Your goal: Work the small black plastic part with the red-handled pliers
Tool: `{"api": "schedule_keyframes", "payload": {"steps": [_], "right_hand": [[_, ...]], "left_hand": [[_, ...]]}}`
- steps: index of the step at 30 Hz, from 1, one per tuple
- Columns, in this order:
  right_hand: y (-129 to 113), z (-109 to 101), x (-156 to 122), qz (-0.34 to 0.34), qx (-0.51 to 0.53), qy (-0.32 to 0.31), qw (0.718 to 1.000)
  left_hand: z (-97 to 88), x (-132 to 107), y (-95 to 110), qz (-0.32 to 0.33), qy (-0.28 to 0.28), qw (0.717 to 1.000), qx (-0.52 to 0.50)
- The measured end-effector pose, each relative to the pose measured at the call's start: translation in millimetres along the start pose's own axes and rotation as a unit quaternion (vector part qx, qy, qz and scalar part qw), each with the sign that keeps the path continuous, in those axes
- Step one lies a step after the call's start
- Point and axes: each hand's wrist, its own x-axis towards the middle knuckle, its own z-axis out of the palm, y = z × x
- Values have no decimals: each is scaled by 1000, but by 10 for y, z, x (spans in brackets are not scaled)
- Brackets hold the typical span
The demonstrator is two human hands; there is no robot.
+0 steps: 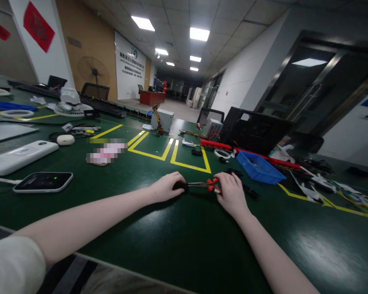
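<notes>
My left hand rests on the green table, its fingers curled around a small black part. My right hand is closed on the red handles of a pair of pliers. The metal jaws of the pliers point left and meet the black part held by my left hand. Both hands lie close together near the middle of the table.
A blue bin sits right of my hands, with a black computer case and red strip behind. A phone, a white device and a power supply lie left and back. Loose cables and papers cover the right side.
</notes>
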Motion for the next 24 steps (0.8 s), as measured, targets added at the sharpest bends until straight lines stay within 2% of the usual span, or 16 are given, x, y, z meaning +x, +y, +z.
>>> {"api": "schedule_keyframes", "payload": {"steps": [4, 13, 19, 24], "right_hand": [[34, 13, -10, 14, -3, -2, 1000], [-54, 11, -19, 24, 7, -27, 999], [-76, -42, -5, 18, 7, -8, 1000], [-51, -33, -15, 18, 5, 37, 999]], "left_hand": [[-4, 11, -15, 3, -8, 1000, -11], [-20, 9, 14, 4, -19, 1000, -16], [-53, 15, 50, 4, -44, 999, -6], [-82, 13, 83, 2, -55, 998, -3]]}}
